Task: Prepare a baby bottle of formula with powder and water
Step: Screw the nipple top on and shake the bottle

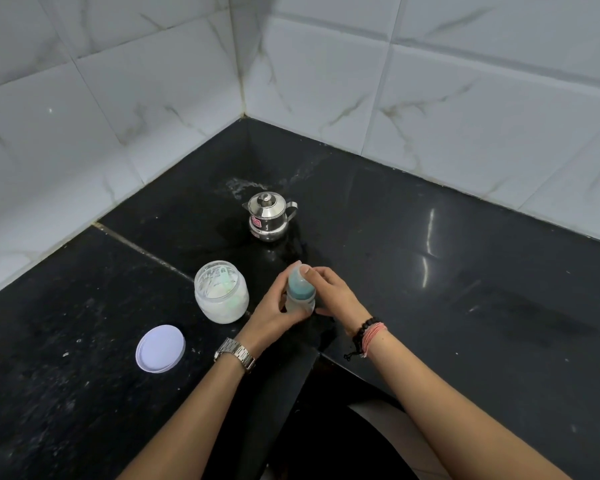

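- Bottle (301, 295) stands upright on the black counter (465, 271), center of frame, just right of the jar (221, 292).
- Left hand (274, 315) is curled round the lower body of the bottle; right hand (329, 289) grips the top, w/ a fingertip on the clear cap over the teal collar. Both are closed on it, not spread.
- Jar is open, white powder inside; its lid (160, 348) lies flat at lower left, well apart from the jar.
- Steel pot (269, 216), lid on, stands further back, above center; probably the water.
- Judgement: bottle body looks pale/cloudy, so powder and maybe water are already in, but I cannot tell for sure. The step now seems to be opening or closing the top; direction not clear.
- Left to do, approx.: close tight, shake, put lid back on jar.
- Writing: small red sticker on the pot, not readable. No brand seen on bottle or jar.
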